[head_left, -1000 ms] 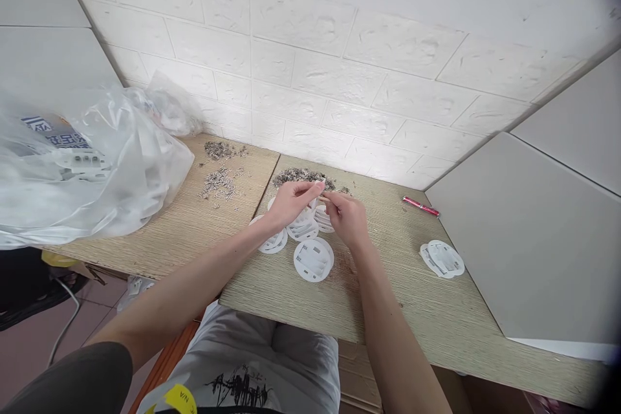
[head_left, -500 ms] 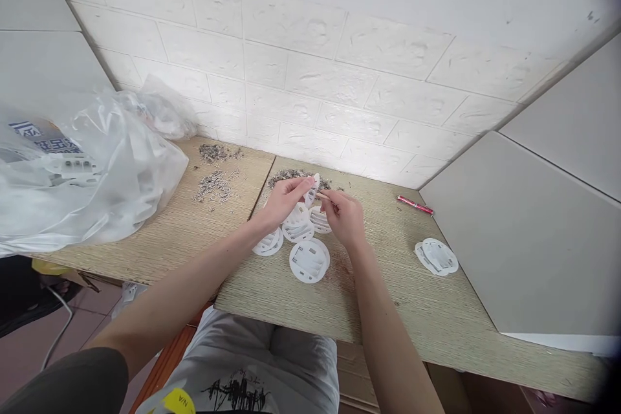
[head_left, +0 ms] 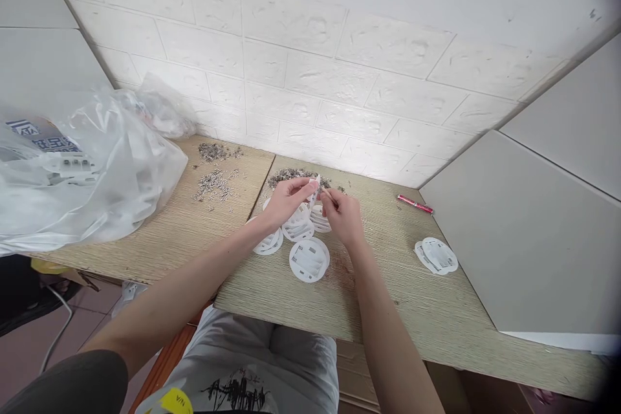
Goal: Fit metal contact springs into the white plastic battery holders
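My left hand (head_left: 290,202) pinches a white round plastic disc (head_left: 314,193), which is tilted nearly edge-on. Close against its right side, my right hand (head_left: 343,215) is closed on a thin tan stick (head_left: 326,192) whose tip points at the disc. Fine detail at the contact is too small to make out. Below both hands lie several more white slotted discs, one of them a disc (head_left: 309,260) flat at the front. Behind the fingers spreads a pile of small metal pieces (head_left: 291,174).
Two smaller heaps of metal bits (head_left: 213,186) lie on the left table. A large clear plastic bag (head_left: 121,174) of white parts bulges beside them. To the right are a red pen (head_left: 414,204) and a few overlapping discs (head_left: 439,255), near a grey panel (head_left: 548,252).
The disc in my left hand has turned more edge-on. My right hand and the stick have shifted slightly, staying close to the disc. The other things stay in place.
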{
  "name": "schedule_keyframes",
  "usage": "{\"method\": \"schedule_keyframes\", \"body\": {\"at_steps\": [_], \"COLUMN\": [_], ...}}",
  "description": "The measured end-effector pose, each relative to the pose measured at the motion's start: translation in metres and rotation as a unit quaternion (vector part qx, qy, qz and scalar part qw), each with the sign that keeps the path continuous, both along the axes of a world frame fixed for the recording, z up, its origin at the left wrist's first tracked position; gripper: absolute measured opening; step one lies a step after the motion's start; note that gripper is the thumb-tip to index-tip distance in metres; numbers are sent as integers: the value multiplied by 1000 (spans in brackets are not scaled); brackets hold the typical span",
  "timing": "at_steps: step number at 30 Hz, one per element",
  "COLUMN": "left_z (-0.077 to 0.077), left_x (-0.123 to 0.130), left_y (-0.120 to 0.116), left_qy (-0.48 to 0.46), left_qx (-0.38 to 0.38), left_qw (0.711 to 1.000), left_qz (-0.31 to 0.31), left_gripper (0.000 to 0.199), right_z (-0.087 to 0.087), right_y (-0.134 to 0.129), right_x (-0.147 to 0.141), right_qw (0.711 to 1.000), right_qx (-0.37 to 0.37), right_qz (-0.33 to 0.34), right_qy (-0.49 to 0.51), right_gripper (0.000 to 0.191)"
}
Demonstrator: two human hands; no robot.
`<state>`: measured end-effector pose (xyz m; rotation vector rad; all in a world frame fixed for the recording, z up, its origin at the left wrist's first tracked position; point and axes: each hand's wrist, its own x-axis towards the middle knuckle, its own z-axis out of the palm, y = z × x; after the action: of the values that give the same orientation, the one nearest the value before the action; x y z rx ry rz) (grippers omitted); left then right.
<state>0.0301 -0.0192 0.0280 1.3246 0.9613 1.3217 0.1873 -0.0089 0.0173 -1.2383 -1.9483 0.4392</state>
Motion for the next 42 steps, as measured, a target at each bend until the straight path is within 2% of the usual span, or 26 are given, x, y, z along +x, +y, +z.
{"method": "schedule_keyframes", "body": {"at_steps": [3,14,25,31,38,42], "left_z": [0,6,1,0,-7,-11], "left_x": [0,4,3,4,3,3], "left_y": [0,-4,-4,-3,-1,1], "left_qy": [-18,-45,-46,-42,-18,10], "left_qx": [-17,-56,-29,-36,-17,15], "left_qw": [1000,997,998,998,999,1000], "left_qz": [-5,0,-25,-22,-23,-20], "left_gripper": [42,41,43,46,57,55], "right_z": [1,2,5,4,4,6], "right_y": [1,-2,-4,-2,-3,-4], "right_x": [-1,-6,-4,-5,-6,-6], "right_qw": [999,999,997,998,988,979], "right_qx": [-30,-42,-65,-61,-114,-141], "right_qz": [-1,-7,12,0,-1,-2], "right_qy": [27,22,37,20,108,147], "right_gripper": [29,28,28,29,28,30]}}
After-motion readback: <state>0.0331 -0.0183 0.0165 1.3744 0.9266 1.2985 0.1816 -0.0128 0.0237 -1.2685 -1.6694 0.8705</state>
